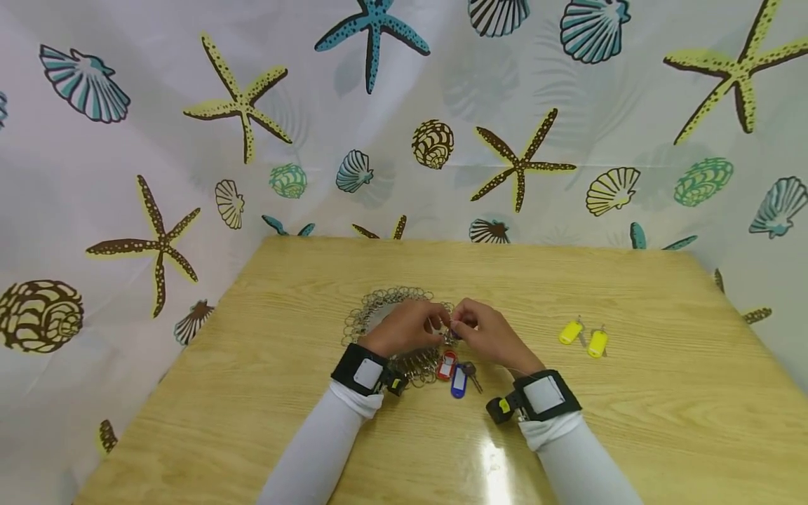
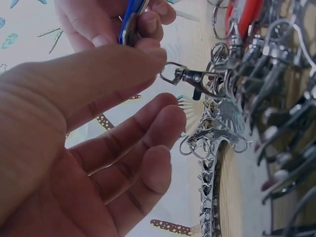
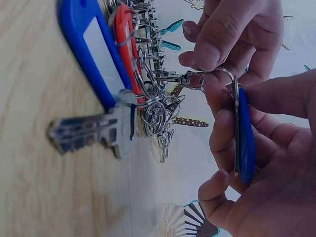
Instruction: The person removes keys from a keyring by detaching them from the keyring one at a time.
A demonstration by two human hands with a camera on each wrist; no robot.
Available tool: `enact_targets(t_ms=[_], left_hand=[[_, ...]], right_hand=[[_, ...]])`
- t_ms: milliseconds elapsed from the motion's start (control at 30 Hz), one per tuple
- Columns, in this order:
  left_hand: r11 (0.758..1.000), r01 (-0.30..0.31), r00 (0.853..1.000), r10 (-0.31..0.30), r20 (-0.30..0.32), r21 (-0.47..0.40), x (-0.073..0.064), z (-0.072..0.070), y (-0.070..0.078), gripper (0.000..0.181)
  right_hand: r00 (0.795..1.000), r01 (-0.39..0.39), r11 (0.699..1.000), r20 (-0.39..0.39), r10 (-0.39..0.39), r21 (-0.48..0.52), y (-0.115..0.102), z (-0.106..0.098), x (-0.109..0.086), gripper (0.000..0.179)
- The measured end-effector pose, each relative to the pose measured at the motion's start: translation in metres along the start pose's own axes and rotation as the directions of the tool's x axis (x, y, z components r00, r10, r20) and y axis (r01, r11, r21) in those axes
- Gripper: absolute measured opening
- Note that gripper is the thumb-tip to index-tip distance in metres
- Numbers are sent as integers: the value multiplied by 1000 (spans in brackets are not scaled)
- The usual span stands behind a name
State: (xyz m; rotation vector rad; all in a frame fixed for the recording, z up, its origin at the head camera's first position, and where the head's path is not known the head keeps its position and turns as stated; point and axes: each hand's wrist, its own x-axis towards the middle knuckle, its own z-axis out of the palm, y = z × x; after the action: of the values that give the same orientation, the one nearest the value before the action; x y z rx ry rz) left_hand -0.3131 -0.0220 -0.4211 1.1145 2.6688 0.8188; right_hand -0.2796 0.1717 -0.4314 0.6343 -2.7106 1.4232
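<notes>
In the right wrist view, my right hand (image 1: pixel 489 337) pinches a blue key tag (image 3: pixel 248 140) with a flat silver key (image 3: pixel 236 131) lying along it. My left hand (image 1: pixel 410 326) meets it, thumb and index finger pinching a small metal ring (image 3: pixel 226 73) between tag and swivel clasp (image 2: pixel 193 78); its other fingers are loosely bent. That clasp hangs on a round chain of several metal clasps (image 1: pixel 356 322), partly hidden under my left hand. Close by lie a red key tag (image 1: pixel 446 366), a second blue key tag (image 1: pixel 459 382) and a key (image 1: pixel 472 375).
Two yellow key tags, one left (image 1: pixel 571 332) and one right (image 1: pixel 597 344), lie on the wooden table (image 1: pixel 663 393) to the right of my hands. A white curtain (image 1: pixel 404 91) printed with starfish and shells stands behind the table and along its sides.
</notes>
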Motion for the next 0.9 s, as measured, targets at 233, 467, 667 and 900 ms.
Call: enact_targets(t_ms=[233,467,667,900], left_hand=[[999,10,1000,-9,-19,43,-1,2,-1,13],[997,53,998,-52,-23,51,-1,2,-1,15],[998,45,998,-43,-35,33,-1,3,0,13],[1000,13,999,-12,-40,4,0,5,2,22]], right_hand=[[1000,7,1000,26,-6,-3,1,0,0,5],[999,8,1000,35,-8,-14,1,-1,0,4],[999,19,1000,42,-19,-3,1,-4,0,6],[998,22,999,54,-24,35,3,-6,-1,8]])
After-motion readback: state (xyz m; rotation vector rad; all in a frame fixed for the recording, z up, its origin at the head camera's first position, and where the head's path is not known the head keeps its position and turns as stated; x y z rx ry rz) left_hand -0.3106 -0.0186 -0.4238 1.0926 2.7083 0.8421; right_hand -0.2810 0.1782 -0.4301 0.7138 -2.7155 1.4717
